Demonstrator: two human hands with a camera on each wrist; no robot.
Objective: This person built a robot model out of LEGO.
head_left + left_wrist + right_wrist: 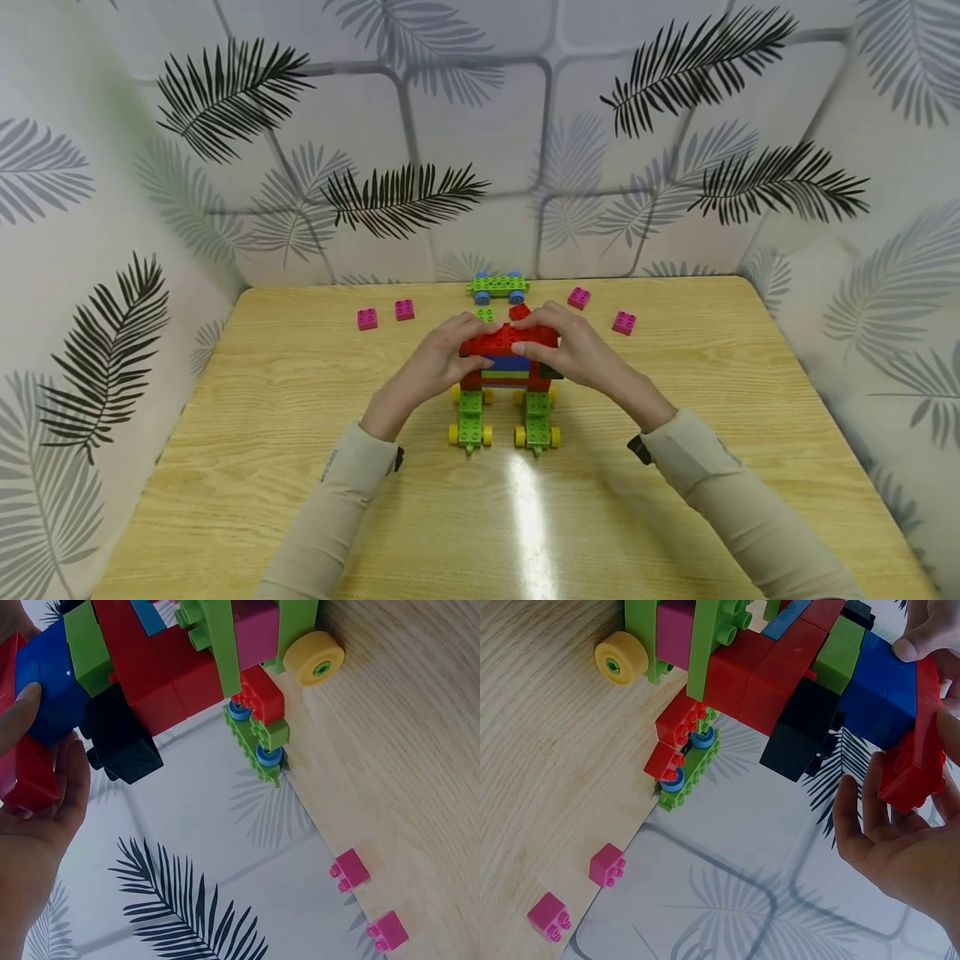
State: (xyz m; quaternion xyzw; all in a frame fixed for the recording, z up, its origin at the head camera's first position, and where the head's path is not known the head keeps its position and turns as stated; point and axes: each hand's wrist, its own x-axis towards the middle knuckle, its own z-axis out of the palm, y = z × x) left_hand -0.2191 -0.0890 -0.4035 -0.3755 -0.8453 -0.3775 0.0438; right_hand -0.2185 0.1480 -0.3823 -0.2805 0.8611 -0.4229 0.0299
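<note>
A tall toy-brick build stands in the middle of the table, with red bricks (506, 339) on top and blue bricks (510, 363) below them. Its feet are two green wheeled bases (470, 425) with yellow wheels. From the left, my left hand (442, 354) grips the top red brick (30, 776), its thumb against the blue. My right hand (581, 350) holds the other end of the red top, fingers curled at the far side. A black brick (801, 724) juts out beneath the blue and green ones. The build hides some fingertips in the head view.
Behind the build sits a green wheeled base (498, 287) with blue wheels, near loose red bricks (679, 720) and a small green brick (485, 315). Pink bricks (367, 319) lie on the left, and more pink bricks (624, 322) on the right. A patterned wall borders the table.
</note>
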